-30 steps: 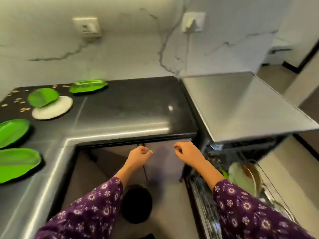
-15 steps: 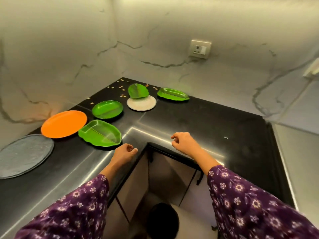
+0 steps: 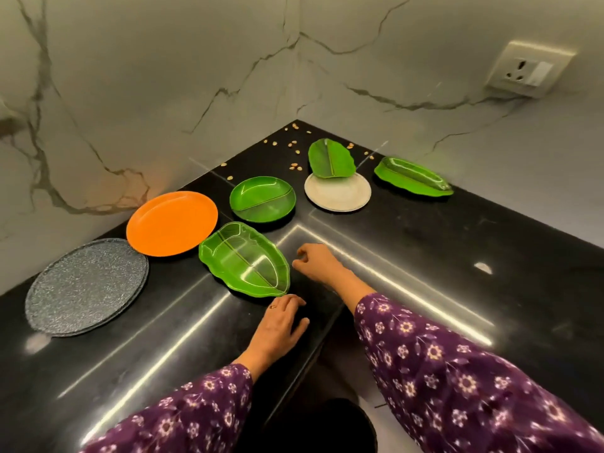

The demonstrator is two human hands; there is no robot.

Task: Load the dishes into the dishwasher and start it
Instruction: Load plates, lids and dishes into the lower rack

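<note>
Swung from the dishwasher, now out of view, to the counter (image 3: 425,256) corner. Left hand (image 3: 281,325) and right hand (image 3: 315,261) now flank the nearest green leaf dish (image 3: 243,259), fingers loosely curled, gripping nothing. Likely next pickup; six others still unloaded.

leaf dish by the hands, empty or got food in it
Empty. The leaf dish lies flat on the counter, and its glossy green bottom shows bare on both sides of the middle rib.
</note>
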